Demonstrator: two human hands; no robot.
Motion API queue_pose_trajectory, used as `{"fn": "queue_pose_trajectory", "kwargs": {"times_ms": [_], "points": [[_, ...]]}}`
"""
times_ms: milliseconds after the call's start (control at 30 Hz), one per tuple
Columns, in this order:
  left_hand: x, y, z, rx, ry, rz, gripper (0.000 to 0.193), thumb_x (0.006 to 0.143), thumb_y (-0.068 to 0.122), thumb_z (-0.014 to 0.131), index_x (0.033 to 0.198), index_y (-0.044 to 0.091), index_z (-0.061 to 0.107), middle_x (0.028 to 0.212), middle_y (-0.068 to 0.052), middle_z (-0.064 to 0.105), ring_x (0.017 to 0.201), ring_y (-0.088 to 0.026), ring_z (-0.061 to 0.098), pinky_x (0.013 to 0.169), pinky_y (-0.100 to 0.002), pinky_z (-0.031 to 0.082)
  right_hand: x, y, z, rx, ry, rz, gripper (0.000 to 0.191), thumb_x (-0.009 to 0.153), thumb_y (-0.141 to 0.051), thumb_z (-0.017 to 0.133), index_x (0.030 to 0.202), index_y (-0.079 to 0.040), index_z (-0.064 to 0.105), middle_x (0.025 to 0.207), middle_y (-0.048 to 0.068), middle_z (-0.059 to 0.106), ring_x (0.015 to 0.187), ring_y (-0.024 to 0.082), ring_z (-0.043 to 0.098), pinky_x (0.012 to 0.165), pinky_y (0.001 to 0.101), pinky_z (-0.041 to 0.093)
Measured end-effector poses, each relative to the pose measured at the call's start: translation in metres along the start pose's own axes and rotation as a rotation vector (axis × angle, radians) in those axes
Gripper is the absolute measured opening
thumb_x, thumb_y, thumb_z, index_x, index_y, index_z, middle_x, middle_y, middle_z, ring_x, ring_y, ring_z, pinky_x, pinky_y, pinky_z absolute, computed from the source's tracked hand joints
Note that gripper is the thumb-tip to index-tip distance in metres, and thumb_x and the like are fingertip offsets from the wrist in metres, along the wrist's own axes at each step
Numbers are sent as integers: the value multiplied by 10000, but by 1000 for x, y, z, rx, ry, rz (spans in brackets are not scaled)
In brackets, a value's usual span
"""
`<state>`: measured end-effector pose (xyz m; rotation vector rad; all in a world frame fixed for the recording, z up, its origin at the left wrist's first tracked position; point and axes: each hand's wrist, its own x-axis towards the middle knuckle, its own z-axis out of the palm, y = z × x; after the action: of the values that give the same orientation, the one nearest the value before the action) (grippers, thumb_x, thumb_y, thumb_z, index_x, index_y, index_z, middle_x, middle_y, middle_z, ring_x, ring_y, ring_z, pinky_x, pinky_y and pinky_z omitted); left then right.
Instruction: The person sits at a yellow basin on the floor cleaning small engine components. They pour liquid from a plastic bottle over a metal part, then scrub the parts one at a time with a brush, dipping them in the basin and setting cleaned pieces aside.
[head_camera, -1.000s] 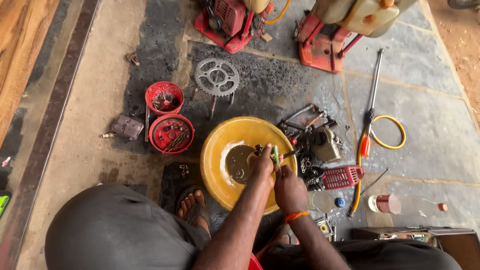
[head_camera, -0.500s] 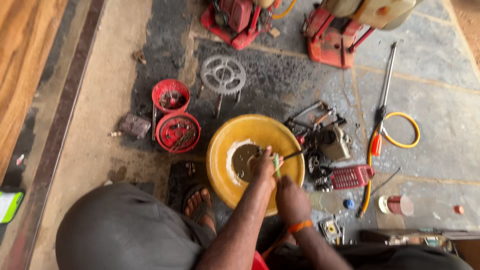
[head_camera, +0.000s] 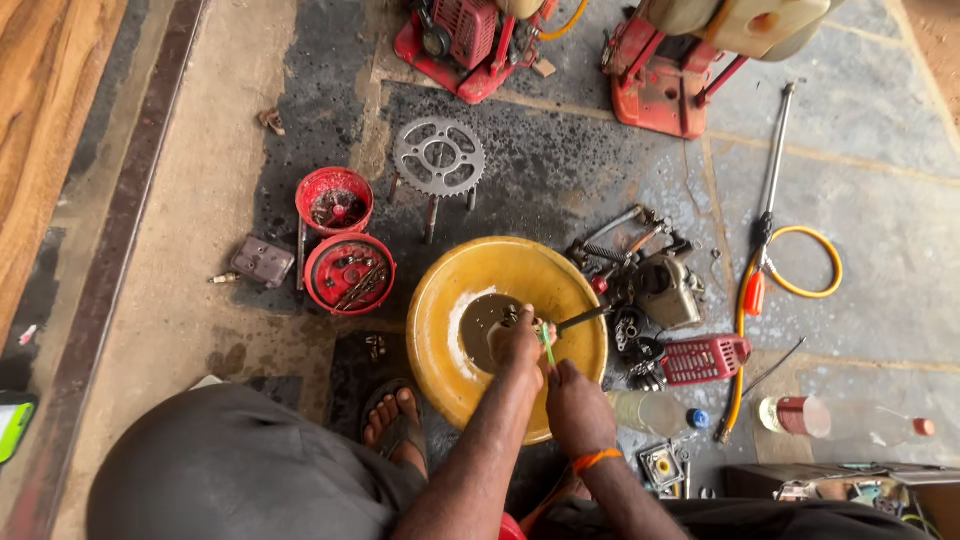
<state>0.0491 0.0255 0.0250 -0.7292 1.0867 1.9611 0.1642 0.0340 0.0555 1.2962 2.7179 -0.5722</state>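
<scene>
Squatting over a wide, shallow yellow plastic basin (head_camera: 450, 290) on the stone floor (head_camera: 880, 230), the person is working with both hands inside it. The left hand (head_camera: 522, 340) is curling shut around a small dark metal part (head_camera: 510, 318) just above the puddle of murky brown liquid (head_camera: 478, 325) in the basin's middle. The right hand (head_camera: 575, 405) is closing around a thin green-handled brush (head_camera: 547, 345), whose shaft is rising up between the two hands (its bristle end is too small to make out). A dark metal rod (head_camera: 582, 320) is lying across the basin's right rim, just beside the left hand.

A sandalled foot (head_camera: 392, 418) is resting at the basin's near-left edge. To the left of the basin two round red metal covers (head_camera: 348, 272) are sitting close together, holding small parts, with a grey toothed sprocket (head_camera: 438, 155) lying beyond them. To the right a heap of dark engine parts (head_camera: 655, 280) is crowding near the rim, and a red plastic grille (head_camera: 705, 358) is lying next to it. Farther right a long metal spray lance with a yellow hose (head_camera: 770, 230) is stretching across the floor. A clear plastic bottle (head_camera: 645, 410) is lying just beside the right hand.
</scene>
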Motion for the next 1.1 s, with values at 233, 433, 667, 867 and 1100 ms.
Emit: {"fn": "queue_pose_trajectory", "kwargs": {"times_ms": [233, 433, 667, 867, 1100], "points": [[3, 0, 1, 116, 60, 78, 252, 958, 234, 676, 951, -16, 646, 779, -144, 716, 605, -223, 704, 558, -367, 600, 7, 0, -3, -47, -13, 9, 336, 1026, -405, 443, 1044, -114, 611, 843, 276, 708, 814, 507, 680, 755, 636, 519], [25, 8, -4, -119, -7, -89, 227, 988, 288, 665, 995, 62, 638, 822, -73, 643, 656, -217, 662, 584, -359, 580, -1, -10, -5, -60, -71, 46, 292, 1007, -409, 490, 1064, -145, 599, 821, 246, 717, 793, 478, 692, 721, 621, 525], [50, 50, -27, -47, -75, -4, 224, 948, 309, 699, 1072, 131, 642, 936, -27, 704, 850, -194, 733, 715, -308, 551, 33, 17, -6, 121, -202, -178, 307, 1003, -407, 533, 1091, -140, 655, 908, 223, 741, 888, 458, 692, 786, 560, 541], [32, 64, -26, -112, -219, -29, 311, 879, 297, 744, 1064, 81, 621, 921, -48, 649, 775, -204, 691, 711, -333, 616, 55, 11, 63, -172, -299, 9, 325, 1040, -319, 476, 1240, -109, 623, 1037, 228, 734, 970, 439, 704, 851, 548, 539], [13, 78, -23, 140, -250, 7, 449, 841, 491, 770, 1027, 106, 637, 873, -28, 642, 691, -160, 695, 630, -297, 593, 67, 13, 60, 429, -492, -89, 294, 992, -312, 575, 1106, -113, 759, 863, 134, 698, 739, 278, 643, 650, 419, 488]]}}
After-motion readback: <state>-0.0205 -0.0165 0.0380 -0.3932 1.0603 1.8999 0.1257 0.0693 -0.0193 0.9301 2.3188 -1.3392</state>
